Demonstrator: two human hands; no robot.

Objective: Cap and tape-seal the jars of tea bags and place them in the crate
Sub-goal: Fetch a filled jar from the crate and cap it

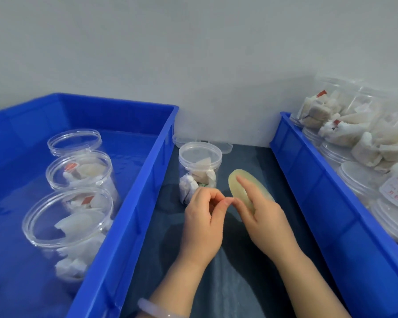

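- Dark cloth covers the tabletop (239, 283), a strip between two blue crates; a pale bracelet (154, 309) circles the left wrist at the near edge.
- Right hand (264, 221) holds a yellowish tape roll (239, 182) tilted on edge, forefinger laid across its face.
- Left hand (203, 223) pinches at the roll's near rim, thumb and forefinger together; any tape end is too thin to see.
- Just beyond stands a capped jar (199, 171) of tea bags, upright on the cloth.
- Left crate (133, 203) holds three capped jars (78, 173) in a row.
- Right crate (319, 191) is piled with jars lying down.
- Loose lids (225, 146) sit by the wall.
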